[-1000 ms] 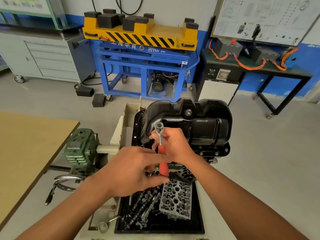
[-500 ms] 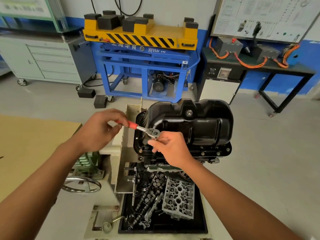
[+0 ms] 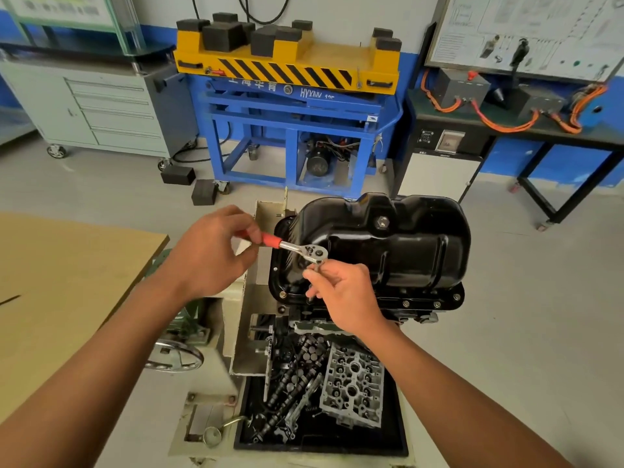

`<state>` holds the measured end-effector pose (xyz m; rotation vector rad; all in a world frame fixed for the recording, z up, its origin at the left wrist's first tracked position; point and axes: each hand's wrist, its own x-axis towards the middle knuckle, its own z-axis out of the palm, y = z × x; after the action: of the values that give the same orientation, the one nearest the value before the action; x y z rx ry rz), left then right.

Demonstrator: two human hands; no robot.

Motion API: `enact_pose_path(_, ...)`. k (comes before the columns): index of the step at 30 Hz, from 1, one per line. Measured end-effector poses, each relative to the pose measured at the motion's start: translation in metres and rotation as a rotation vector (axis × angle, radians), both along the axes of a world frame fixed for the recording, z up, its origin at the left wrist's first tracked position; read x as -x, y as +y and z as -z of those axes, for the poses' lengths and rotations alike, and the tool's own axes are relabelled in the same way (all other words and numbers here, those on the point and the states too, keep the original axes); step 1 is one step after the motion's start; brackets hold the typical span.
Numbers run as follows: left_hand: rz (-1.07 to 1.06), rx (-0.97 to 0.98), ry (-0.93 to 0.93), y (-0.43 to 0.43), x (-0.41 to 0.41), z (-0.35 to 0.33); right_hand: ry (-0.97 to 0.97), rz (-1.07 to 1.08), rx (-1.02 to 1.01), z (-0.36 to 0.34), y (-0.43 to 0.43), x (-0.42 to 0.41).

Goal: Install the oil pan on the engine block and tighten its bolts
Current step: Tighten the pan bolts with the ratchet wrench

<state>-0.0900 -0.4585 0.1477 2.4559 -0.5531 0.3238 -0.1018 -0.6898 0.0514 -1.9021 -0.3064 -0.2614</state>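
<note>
Oil pan (image 3: 388, 251) seated on engine block (image 3: 417, 314), unmoved. Left grip (image 3: 209, 251) pinching red handle of ratchet (image 3: 293, 247), handle swung from near side round to left since a second ago. Right grip (image 3: 341, 292) pinching socket (image 3: 316, 267) under ratchet head.

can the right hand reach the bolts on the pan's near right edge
Likely yes: those bolts lie bare just beside the right hand, nothing over them, though its fingers now pinch the ratchet.

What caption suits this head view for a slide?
Left hand holds the red-handled ratchet, right hand pinches beneath its head, at the black oil pan.
</note>
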Motion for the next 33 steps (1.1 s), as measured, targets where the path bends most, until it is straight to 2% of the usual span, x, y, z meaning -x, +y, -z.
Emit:
enact_pose_path(5, -0.013, -0.232, 0.094, 0.007, 0.052, -0.013, 0.012, 0.015, -0.019, -0.003, 0.002, -0.003)
enact_pose_path(9, 0.075, -0.313, 0.170, -0.020, 0.087, -0.016, 0.021, 0.006, -0.031, -0.005, 0.006, -0.005)
enact_pose_path(12, 0.175, -0.352, 0.137, -0.045, 0.103, -0.009, 0.038, 0.016, -0.050, -0.003, 0.010, -0.005)
enact_pose_path(15, 0.292, -0.282, 0.127, -0.053, 0.107, 0.001, 0.046, 0.029, -0.082, -0.002, 0.013, -0.002)
enact_pose_path(18, 0.442, -0.015, 0.228, -0.052, 0.099, 0.012, 0.123, 0.031, -0.162, -0.007, 0.009, -0.001)
enact_pose_path(20, 0.431, 0.228, 0.260, -0.052, 0.085, 0.026, 0.177, -0.012, -0.265, -0.011, 0.005, -0.001)
enact_pose_path(22, 0.321, 0.325, 0.193, -0.055, 0.065, 0.036, 0.235, -0.043, -0.387, -0.011, 0.002, -0.001)
enact_pose_path(25, 0.253, 0.321, 0.082, -0.064, 0.039, 0.042, 0.214, -0.066, -0.420, -0.014, -0.001, -0.003)
enact_pose_path(30, 0.291, 0.213, -0.003, -0.088, 0.018, 0.033, 0.277, -0.190, -0.580, -0.013, -0.005, -0.005)
enact_pose_path(33, 0.220, 0.164, -0.027, -0.103, 0.008, 0.023, 0.283, -0.070, -0.535, -0.007, -0.005, -0.006)
